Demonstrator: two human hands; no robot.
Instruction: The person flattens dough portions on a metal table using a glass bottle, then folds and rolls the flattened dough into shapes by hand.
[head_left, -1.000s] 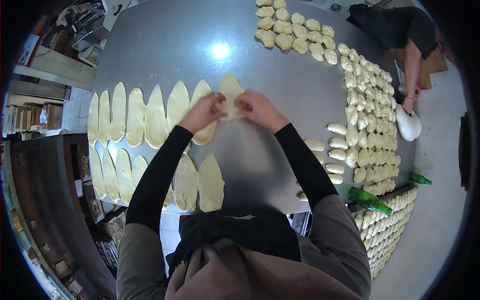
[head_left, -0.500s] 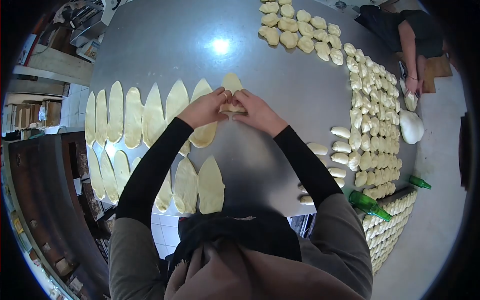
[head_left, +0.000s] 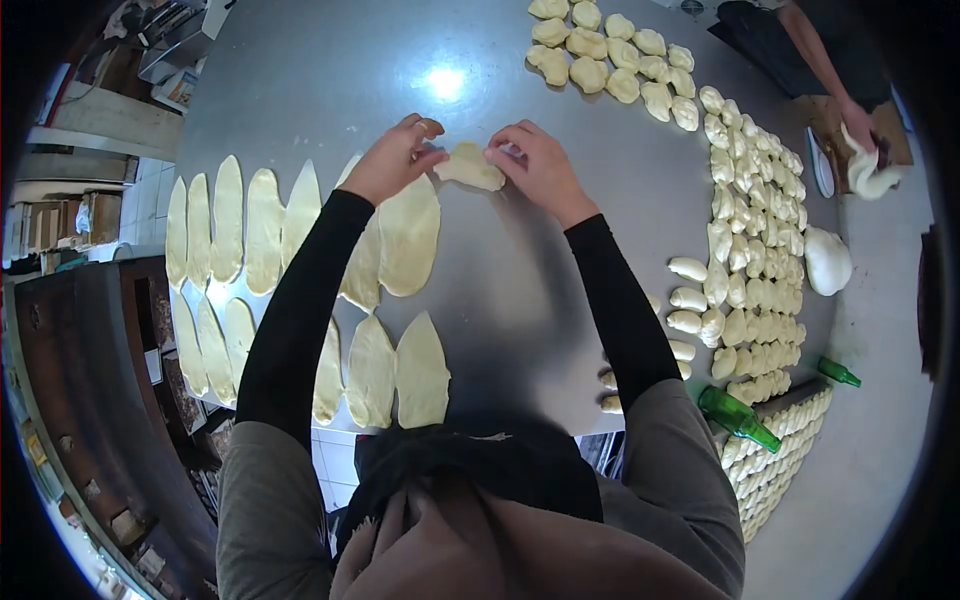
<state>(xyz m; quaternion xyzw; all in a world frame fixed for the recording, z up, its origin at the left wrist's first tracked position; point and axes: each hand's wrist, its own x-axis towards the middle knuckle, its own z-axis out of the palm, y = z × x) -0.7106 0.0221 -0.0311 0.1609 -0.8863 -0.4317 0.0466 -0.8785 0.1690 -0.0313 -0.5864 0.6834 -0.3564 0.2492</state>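
A partly rolled piece of dough (head_left: 470,168) lies on the metal table (head_left: 500,260) between my hands. My left hand (head_left: 398,160) is at its left end, thumb stretched toward the dough and fingers bent but apart from the thumb. At the right end is my right hand (head_left: 540,168), its fingertips close to the dough's edge with a gap between fingers and thumb. Whether the tips touch the dough is hard to make out. Below my left hand lies a long flat dough strip (head_left: 410,240). Another flat strip (head_left: 422,370) lies nearer my body.
Rows of flat strips (head_left: 230,220) cover the table's left side. Many dough lumps (head_left: 755,240) fill the right, with small rolls (head_left: 687,298) beside them. A green bottle (head_left: 738,415) lies near my right elbow. Across the table, a person's hand (head_left: 860,125) holds dough.
My hands have parted sideways and moved slightly away from me. The dough piece between them now shows a rolled near edge. The other person has lifted a piece of dough.
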